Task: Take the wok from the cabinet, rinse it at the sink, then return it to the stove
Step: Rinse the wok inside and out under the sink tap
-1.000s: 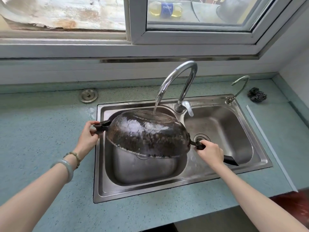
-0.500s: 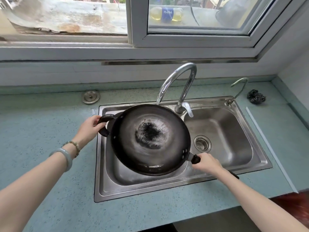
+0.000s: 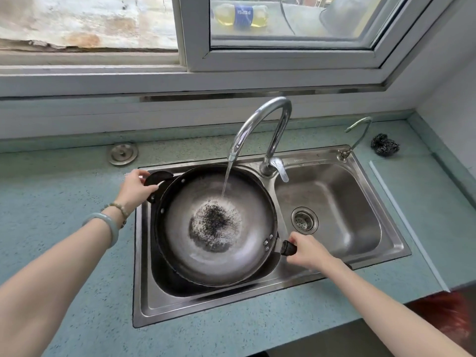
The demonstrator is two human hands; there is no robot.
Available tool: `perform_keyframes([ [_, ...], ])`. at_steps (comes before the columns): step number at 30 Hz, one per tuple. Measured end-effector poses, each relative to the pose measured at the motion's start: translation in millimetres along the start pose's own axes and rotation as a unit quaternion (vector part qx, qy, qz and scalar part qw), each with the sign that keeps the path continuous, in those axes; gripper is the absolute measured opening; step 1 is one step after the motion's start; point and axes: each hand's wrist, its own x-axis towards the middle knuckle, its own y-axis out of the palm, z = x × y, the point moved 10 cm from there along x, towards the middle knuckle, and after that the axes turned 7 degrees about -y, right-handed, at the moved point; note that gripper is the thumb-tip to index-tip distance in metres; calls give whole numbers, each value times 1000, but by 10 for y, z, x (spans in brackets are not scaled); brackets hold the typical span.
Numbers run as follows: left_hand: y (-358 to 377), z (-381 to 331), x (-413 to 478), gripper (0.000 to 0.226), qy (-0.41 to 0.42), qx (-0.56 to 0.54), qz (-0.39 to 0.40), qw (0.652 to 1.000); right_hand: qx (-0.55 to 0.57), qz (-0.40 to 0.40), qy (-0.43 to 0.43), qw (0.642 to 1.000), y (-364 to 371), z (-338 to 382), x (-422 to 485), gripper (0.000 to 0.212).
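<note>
1. Left hand (image 3: 136,188): closed on the small loop handle (image 3: 157,179) at the far-left rim of the wok; two bracelets (image 3: 109,222) on the wrist.
2. Right hand (image 3: 306,249): closed round the long handle (image 3: 288,248) at the near-right rim; most of the handle is hidden under the palm and forearm.
3. Wok (image 3: 216,225): held open side up between the two hands, over the left basin of the sink (image 3: 386,253). Whether it rests on the basin edge cannot be told. Its long axis, handle to handle, runs from far-left to near-right. Dark patch at the centre.
4. Tap (image 3: 262,124): running; the stream (image 3: 226,181) lands inside the wok, just beyond the dark patch.
5. Right basin: drain strainer (image 3: 304,219), just beyond the right hand.
6. Counter (image 3: 64,191): round metal cap (image 3: 123,153) far left; small second tap (image 3: 356,132) and steel scourer (image 3: 384,145) far right.
7. Judgement: rinsing under way. The stove is out of view; both hands are equally engaged, so a lift would likely need tipping the water out first.
</note>
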Motion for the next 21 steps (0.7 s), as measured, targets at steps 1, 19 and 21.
perform_keyframes([
  [1, 34, -8, 31, 45, 5, 11, -1, 1000, -1, -7, -4, 1000, 29, -5, -6, 27],
  [19, 377, -4, 298, 35, 33, 179, -45, 982, 45, -95, -12, 994, 158, -10, 49, 35],
  [21, 353, 6, 347, 36, 30, 180, -43, 982, 59, -93, -11, 994, 193, 25, 82, 39],
])
